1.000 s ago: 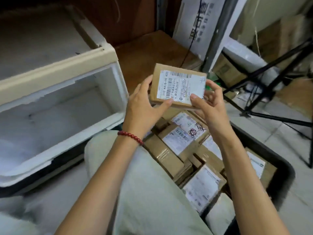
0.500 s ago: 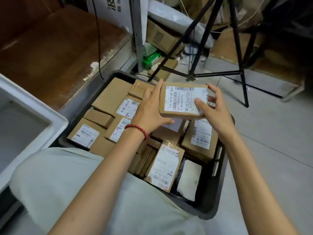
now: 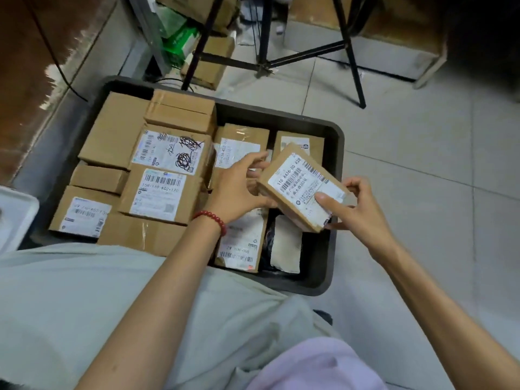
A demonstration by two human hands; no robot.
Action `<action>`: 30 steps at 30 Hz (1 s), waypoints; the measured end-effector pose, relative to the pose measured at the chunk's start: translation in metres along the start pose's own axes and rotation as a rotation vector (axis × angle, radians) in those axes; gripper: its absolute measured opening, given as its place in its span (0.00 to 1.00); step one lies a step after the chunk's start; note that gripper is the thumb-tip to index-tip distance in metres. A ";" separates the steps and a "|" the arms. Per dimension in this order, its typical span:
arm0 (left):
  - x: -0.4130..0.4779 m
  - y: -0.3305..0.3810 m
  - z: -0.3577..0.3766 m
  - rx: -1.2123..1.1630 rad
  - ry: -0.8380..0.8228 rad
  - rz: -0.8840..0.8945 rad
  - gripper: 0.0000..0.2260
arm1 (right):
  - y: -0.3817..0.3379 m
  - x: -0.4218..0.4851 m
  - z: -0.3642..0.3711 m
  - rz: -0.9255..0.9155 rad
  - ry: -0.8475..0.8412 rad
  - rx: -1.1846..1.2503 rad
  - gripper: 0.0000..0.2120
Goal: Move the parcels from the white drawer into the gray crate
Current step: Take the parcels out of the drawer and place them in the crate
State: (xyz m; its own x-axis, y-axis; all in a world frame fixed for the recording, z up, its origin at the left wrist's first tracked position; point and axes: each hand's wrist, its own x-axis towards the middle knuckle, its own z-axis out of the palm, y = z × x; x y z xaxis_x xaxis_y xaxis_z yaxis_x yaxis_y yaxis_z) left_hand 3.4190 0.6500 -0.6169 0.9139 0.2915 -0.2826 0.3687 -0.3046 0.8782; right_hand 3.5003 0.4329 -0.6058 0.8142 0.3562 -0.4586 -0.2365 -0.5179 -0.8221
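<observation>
l hand [image 3: 239, 190], r hand [image 3: 363, 212] grip parcel [image 3: 295, 184] "110 k476-00 k28" over crate [image 3: 337, 153].

A black tripod [image 3: 265, 38] stands on the tiled floor [image 3: 422, 164] — green packets [image 3: 180, 43] behind.

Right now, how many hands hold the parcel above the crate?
2: the left hand grips the parcel's left end, the right hand pinches its near right corner, thumb on the label.

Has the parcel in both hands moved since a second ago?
Yes: the held parcel has come down and tilted over the right side of the gray crate.
</observation>
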 end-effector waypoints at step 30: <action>-0.045 -0.001 0.050 0.158 -0.224 -0.091 0.41 | 0.047 -0.048 0.022 -0.107 0.134 -0.364 0.29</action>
State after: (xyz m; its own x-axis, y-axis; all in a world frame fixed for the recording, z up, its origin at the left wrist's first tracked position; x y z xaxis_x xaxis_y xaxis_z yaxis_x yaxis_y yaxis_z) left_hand 3.3859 0.5920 -0.6246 0.8840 0.1219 -0.4513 0.4569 -0.4288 0.7793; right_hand 3.4383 0.4078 -0.6298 0.8915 0.3313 -0.3089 0.0373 -0.7333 -0.6788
